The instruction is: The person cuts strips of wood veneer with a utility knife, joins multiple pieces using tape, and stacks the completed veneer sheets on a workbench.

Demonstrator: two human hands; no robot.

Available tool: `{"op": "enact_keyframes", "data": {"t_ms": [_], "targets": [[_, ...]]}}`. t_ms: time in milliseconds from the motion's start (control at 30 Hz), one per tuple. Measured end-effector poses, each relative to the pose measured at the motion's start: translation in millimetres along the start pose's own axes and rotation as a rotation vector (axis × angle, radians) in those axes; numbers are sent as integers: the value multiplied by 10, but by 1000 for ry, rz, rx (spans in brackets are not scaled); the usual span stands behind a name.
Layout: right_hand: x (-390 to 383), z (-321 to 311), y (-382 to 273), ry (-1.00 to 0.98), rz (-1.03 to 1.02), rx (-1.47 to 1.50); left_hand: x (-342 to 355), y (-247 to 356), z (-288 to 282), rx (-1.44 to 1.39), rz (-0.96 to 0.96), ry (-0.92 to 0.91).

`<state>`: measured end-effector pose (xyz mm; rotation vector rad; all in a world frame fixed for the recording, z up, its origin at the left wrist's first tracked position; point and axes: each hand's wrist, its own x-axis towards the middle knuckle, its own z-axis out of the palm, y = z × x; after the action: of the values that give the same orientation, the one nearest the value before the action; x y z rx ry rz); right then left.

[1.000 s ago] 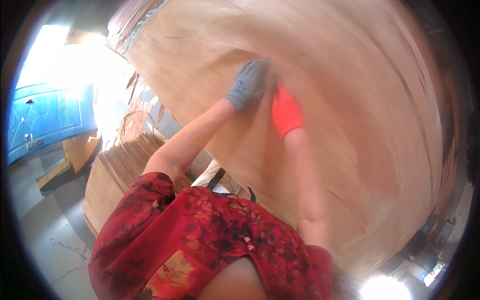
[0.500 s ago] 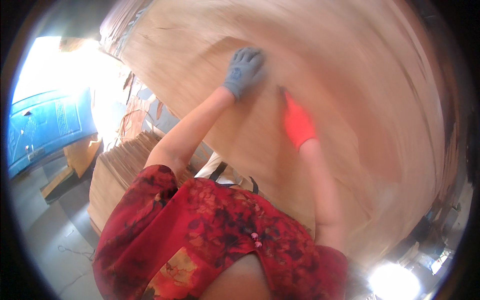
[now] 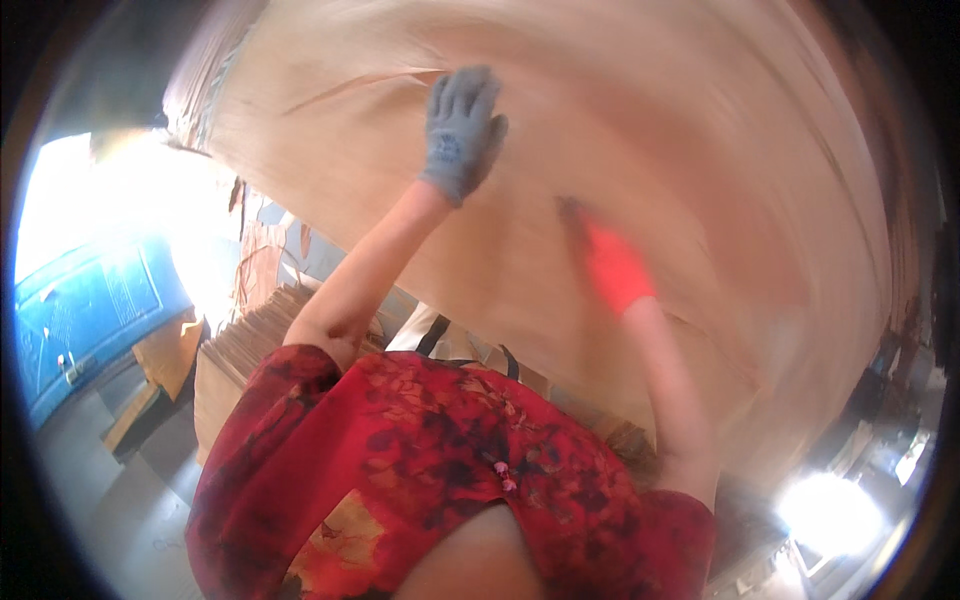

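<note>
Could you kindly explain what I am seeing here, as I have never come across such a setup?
There is no machine: a person works with two hands, seen from above by a wide fisheye camera on their head, which bends straight edges. The left hand, in a blue-grey glove, lies open over a broad, thin tan sheet, near a raised crease. The right hand, in an orange-red glove with dark fingertips, is blurred over the sheet, so I cannot tell whether it holds anything. A stack of thin brown sheets stands at the left.
</note>
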<state>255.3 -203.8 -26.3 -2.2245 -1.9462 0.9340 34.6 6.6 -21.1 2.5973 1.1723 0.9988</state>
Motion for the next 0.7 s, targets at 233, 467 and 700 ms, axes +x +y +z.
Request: {"op": "enact_keyframes", "data": {"t_ms": [233, 467, 700], "targets": [[94, -187, -166, -52, -24, 35, -371, 559, 734, -178, -15, -278], [-356, 45, 611, -23, -128, 52, -354, 738, 633, -65, -3, -266], [-850, -252, 1188, -144, -101, 6, -309, 796, 638, -53, 45, -240]]}}
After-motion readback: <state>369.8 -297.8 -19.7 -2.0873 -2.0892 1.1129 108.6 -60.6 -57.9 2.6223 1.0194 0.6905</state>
